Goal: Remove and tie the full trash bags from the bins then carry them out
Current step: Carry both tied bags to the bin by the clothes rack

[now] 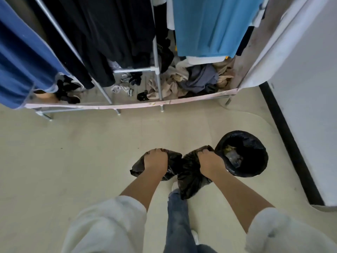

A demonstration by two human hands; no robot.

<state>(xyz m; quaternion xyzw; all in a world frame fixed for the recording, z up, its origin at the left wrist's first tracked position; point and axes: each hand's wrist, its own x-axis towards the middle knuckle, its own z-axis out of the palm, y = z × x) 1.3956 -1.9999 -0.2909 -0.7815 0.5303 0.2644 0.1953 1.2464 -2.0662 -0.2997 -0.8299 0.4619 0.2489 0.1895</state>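
Observation:
A black trash bag (184, 172) hangs in front of me above the floor, its top stretched sideways between both fists. My left hand (156, 161) grips the bag's left end. My right hand (209, 162) grips its right end, and the bag's body sags below that hand. Just to the right stands a round bin (242, 154) lined with another black bag, its mouth open and some rubbish visible inside. The right hand is close to the bin's left rim.
A metal clothes rack (156, 70) with hanging blue and black garments fills the far side, with a heap of clothes (197, 81) and shoes on its base. A white wall with a black skirting strip (284, 139) runs along the right. My jeans leg (178, 220) is below the bag.

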